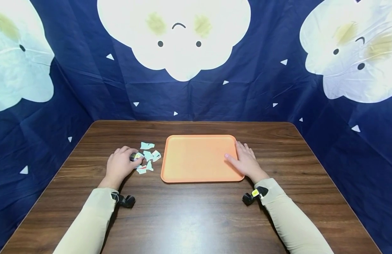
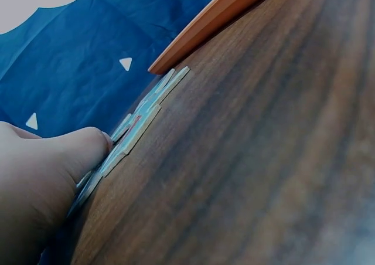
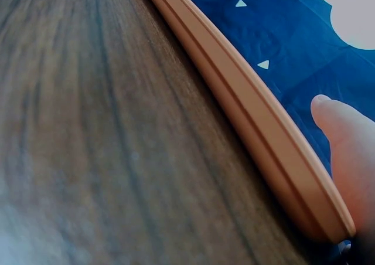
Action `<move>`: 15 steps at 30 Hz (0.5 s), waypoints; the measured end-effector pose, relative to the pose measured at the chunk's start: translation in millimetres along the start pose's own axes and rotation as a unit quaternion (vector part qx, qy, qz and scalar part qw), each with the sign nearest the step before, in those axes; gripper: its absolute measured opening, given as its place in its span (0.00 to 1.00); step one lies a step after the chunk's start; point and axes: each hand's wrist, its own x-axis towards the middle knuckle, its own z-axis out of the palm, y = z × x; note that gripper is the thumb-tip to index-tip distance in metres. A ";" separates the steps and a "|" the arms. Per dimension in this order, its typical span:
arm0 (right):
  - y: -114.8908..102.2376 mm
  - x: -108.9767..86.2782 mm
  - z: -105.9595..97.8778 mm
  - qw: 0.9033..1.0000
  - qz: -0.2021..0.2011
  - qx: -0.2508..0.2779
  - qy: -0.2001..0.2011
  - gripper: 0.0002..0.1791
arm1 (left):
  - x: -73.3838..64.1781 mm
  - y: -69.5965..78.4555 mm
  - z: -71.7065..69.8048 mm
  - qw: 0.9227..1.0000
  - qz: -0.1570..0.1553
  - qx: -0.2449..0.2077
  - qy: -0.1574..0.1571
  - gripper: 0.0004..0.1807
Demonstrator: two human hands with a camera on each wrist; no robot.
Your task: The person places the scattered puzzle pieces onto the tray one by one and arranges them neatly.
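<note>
Pale-blue pieces | in and beside left hand | tray | at right hand

wood-grain table | blue backdrop | 3 white printed clouds | white triangles

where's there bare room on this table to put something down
The widest free patch is the tabletop on the near side of the orange tray, between the sleeves. The tray's floor is also bare, except where the right hand overlaps its right side. It's crowded left of the tray, where pale pieces cluster by the left hand.
</note>
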 end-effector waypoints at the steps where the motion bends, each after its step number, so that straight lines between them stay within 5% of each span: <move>1: -0.2 0.0 -0.1 1.000 0.000 -0.001 0.000 0.53 | 0.5 0.4 0.5 1.000 0.001 -0.004 0.003 0.24; 15: -1.0 -0.4 -1.5 1.000 -0.001 -0.008 -0.001 0.52 | 14.6 16.9 10.1 0.993 0.007 -0.103 0.057 0.21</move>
